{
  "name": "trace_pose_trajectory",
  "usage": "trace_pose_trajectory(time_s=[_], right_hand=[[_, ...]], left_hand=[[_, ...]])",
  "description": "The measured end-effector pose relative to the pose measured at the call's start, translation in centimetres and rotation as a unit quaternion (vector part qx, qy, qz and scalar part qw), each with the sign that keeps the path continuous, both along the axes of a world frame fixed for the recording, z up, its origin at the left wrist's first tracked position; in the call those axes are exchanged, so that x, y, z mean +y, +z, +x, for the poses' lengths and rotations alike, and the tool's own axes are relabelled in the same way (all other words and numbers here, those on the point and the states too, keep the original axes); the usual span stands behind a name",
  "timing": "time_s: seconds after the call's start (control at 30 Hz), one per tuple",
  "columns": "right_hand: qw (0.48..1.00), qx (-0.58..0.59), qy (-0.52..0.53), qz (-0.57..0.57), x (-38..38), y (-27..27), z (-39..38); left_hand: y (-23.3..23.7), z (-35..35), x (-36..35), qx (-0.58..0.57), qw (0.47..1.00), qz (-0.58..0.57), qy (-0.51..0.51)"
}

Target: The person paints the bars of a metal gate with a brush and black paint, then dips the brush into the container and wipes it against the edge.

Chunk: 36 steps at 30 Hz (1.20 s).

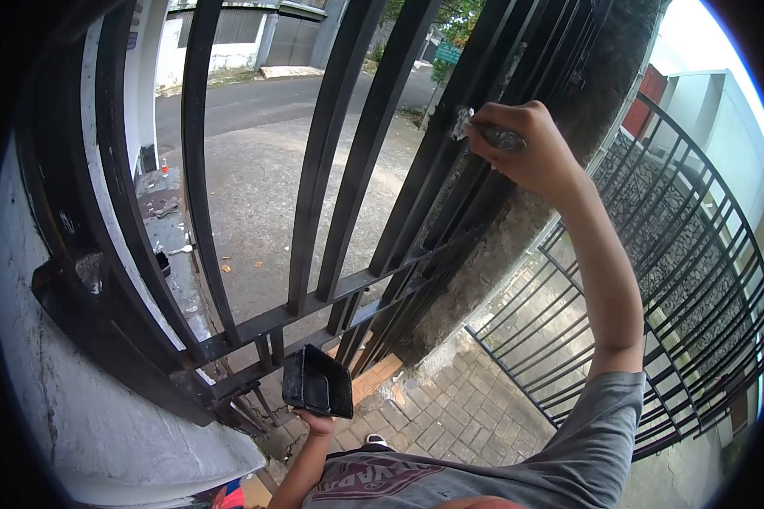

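Note:
My left hand [317, 422] is closed on the lower edge of a black paint tray [329, 386], which is tilted so its dark inside faces me. High on the right, my right hand [530, 146] is closed in a pinch right at a bar of the black metal gate [335, 153]. Between its fingers shows a crumpled, silvery thing [462, 124], its near end at the bar's face; I cannot tell its exact kind. The tray overlaps the gate's lower crossbars in this view.
A second, thinner barred gate [679, 254] stands to the right. At left is a white wall [102, 416]. Below lie brick pavers [450, 416] and a wooden plank [375, 379]. Beyond the bars are a road [263, 110] and a small bottle [165, 167].

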State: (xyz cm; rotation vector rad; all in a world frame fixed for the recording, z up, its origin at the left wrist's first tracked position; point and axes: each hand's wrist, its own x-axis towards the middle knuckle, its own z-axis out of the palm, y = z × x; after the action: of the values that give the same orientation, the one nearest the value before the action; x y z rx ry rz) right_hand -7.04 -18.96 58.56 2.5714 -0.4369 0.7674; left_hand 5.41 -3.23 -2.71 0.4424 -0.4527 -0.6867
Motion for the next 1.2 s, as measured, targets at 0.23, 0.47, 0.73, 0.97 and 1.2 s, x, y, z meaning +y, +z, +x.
trace_pose_trajectory(time_s=[0.23, 0.47, 0.73, 0.97, 1.2], right_hand=[[0.969, -0.095, 0.058, -0.222, -2.0, 6.2, -1.3], [0.981, 0.182, 0.012, 0.061, -0.5, -5.3, -0.2], [0.977, -0.019, -0.008, -0.214, -0.5, 1.9, 0.6], [0.986, 0.163, -0.016, -0.008, -0.5, -3.9, 1.6], [0.983, 0.062, 0.011, -0.17, -2.1, -1.7, 1.2]], left_hand=[[-1.8, -0.4, -0.8, -0.013, 1.0, -0.012, -0.006], [0.3, -0.5, 0.1, 0.004, 1.0, 0.005, -0.004], [0.6, -0.7, 0.4, -0.007, 1.0, 0.024, 0.018], [-0.3, -0.2, 1.5, -0.003, 0.999, 0.041, 0.004], [0.3, -0.4, 1.4, -0.012, 0.998, 0.05, 0.028]])
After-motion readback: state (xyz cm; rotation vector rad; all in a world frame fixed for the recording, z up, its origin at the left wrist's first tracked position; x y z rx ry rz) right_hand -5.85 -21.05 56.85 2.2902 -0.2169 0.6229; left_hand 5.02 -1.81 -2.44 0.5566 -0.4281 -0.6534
